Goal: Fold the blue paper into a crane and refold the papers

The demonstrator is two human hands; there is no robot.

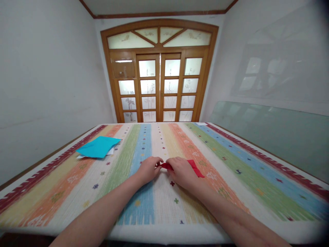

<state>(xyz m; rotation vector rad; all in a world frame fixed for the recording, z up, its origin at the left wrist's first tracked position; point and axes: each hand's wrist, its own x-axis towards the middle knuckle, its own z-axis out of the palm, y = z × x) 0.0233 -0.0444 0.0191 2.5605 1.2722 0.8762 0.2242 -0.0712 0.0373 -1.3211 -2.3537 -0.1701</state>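
Head view: left hand (147, 168) and right hand (183, 171) pinch red paper (196, 169), mostly hidden.

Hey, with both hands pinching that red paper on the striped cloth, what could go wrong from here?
1. The right hand covers most of the red paper, so a fold could easily land crooked unseen.
2. The left hand grips only a small tip, which might tear or slip if pulled.
3. The striped cloth looks soft, so a crease pressed on it may come out weak.
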